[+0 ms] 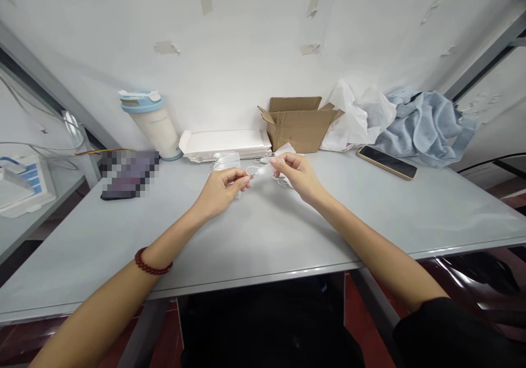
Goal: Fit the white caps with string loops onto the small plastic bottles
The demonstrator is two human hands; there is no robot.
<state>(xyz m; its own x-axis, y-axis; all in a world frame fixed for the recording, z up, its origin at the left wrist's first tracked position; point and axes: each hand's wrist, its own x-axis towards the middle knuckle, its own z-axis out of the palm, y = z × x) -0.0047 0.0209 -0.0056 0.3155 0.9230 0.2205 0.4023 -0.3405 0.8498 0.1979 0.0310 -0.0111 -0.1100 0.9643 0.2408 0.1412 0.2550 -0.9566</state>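
Observation:
My left hand (222, 191) is closed in a pinch on the thin, dark end of a small white piece (262, 170). My right hand (299, 175) pinches the other side of this piece, which spans the short gap just above the table. Its exact kind is too small to make out. Behind my left hand lies a bunch of white tags or packets (227, 161) with thin white cords. More white cords (283, 181) show under my right fingers, partly hidden by them.
Along the wall stand a blue-lidded tumbler (154, 126), a stack of flat white boxes (226, 142), an open cardboard box (302, 129), a white plastic bag (359, 115) and light-blue cloth (427, 124). A phone (388, 161) lies at right, a pixelated purple item (130, 175) at left.

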